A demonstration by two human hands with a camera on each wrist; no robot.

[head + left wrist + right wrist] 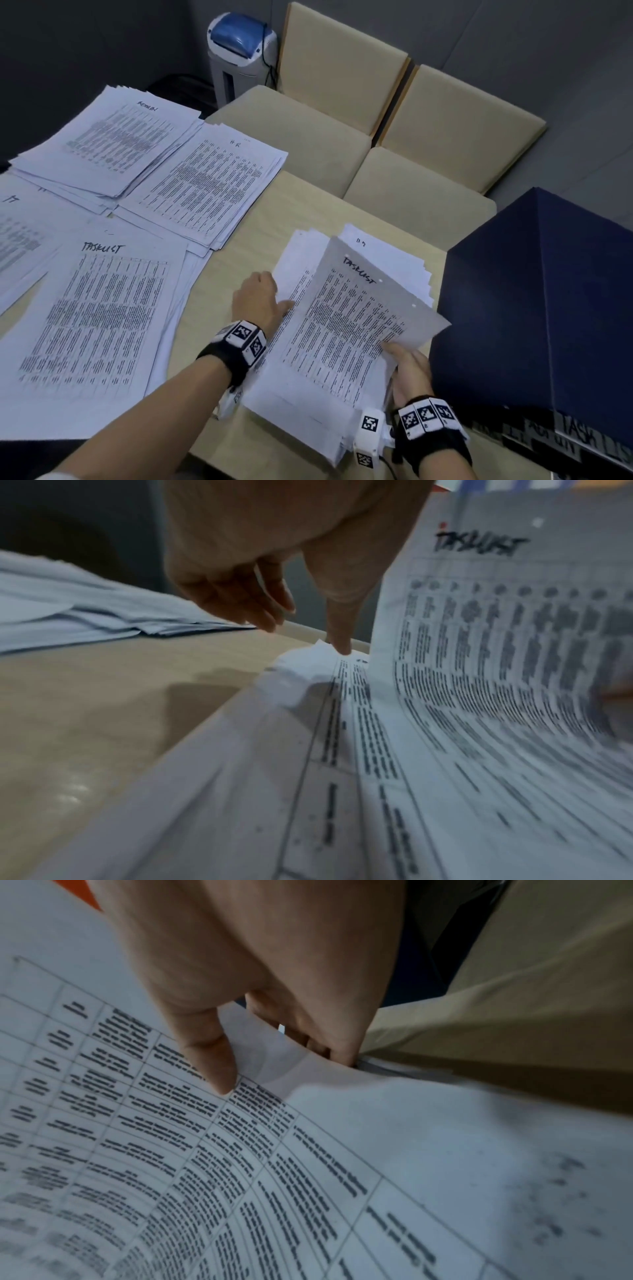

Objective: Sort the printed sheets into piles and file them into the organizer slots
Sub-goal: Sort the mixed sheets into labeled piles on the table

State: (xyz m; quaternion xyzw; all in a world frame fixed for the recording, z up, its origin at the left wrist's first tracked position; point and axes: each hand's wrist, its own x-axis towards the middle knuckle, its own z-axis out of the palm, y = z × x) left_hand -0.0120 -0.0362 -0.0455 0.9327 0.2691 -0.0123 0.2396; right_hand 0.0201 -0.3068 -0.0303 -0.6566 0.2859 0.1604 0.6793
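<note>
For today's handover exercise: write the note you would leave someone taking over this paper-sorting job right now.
Right hand pinches the near corner of a lifted TASKLIST sheet. Left hand, fingers straight, presses the unsorted stack beneath it.
Sorted piles on the table: TASKLIST pile near left, HR pile behind it, two more far left.
Dark blue organizer stands at right.
Done: four piles begun.
Left: lay this sheet on the TASKLIST pile, sort the rest of the stack, file all piles into the slots.

"TASKLIST" is handwritten in black at the top of the lifted white printed sheet (356, 305) and of the near-left white paper pile (92, 318), "HR" on the far middle pile (205, 185), "IT" on the left-edge pile (17, 226), and "TASK LIS" in pale letters on the dark blue box organizer (548, 308).
</note>
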